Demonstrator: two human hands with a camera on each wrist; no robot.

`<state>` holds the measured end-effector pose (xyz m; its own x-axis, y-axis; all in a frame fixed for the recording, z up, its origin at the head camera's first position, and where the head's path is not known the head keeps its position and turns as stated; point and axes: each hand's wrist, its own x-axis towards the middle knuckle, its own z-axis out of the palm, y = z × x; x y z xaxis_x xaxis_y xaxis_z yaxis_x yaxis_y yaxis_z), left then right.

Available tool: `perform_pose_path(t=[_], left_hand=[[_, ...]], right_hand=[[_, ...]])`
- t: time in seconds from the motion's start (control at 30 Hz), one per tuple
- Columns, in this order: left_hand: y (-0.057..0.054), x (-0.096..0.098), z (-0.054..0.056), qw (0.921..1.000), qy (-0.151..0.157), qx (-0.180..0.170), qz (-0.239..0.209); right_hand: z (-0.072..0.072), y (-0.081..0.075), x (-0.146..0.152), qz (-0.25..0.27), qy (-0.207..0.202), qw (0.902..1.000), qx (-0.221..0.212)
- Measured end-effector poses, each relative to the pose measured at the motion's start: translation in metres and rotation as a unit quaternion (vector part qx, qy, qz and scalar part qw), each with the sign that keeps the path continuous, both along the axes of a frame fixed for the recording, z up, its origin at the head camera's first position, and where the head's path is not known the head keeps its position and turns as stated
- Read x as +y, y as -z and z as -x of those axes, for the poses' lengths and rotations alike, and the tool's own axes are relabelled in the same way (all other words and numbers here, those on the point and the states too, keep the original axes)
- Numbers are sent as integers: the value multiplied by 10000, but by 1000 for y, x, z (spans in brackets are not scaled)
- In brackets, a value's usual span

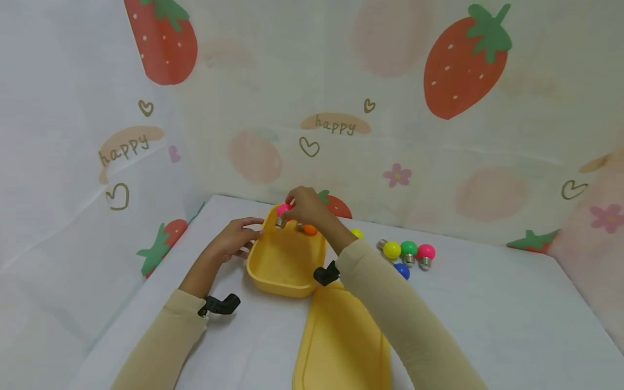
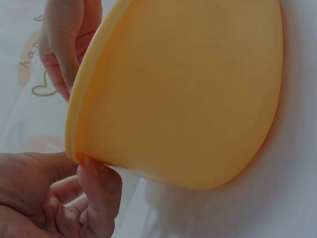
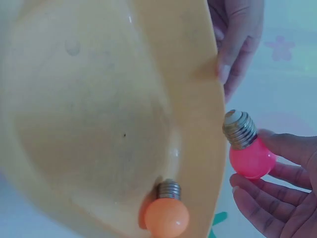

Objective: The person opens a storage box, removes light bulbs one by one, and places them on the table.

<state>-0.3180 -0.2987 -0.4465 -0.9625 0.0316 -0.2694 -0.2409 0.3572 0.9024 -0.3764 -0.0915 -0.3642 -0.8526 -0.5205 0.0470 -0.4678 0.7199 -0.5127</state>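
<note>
In the head view a yellow plastic container [image 1: 283, 260] stands on the table, with an orange bulb [image 1: 310, 230] lying inside its far right end. My left hand [image 1: 235, 238] pinches the container's left rim between thumb and fingers, also seen close up in the left wrist view. Over the far end of the container, my right hand [image 1: 309, 207] holds a pink light bulb [image 1: 284, 210] by its round globe. In the right wrist view the pink bulb [image 3: 252, 157] has its metal screw base pointing toward the container's edge.
Right of the container lie several bulbs: yellow [image 1: 392, 250], green [image 1: 409, 248], pink [image 1: 426, 252] and blue [image 1: 402, 271]. Another yellow bulb [image 1: 357, 233] is partly hidden by the right arm. A flat yellow lid-like piece [image 1: 341, 341] lies in front. Strawberry-print cloth [image 1: 341, 65] hangs behind.
</note>
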Motion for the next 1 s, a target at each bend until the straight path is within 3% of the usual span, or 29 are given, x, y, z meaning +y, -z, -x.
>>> perform_pose_path(t=[1.0], left_hand=[[3,1,2,9998,95,138,97]], right_hand=[[-48,-21,72,1049,-94,9943,195]])
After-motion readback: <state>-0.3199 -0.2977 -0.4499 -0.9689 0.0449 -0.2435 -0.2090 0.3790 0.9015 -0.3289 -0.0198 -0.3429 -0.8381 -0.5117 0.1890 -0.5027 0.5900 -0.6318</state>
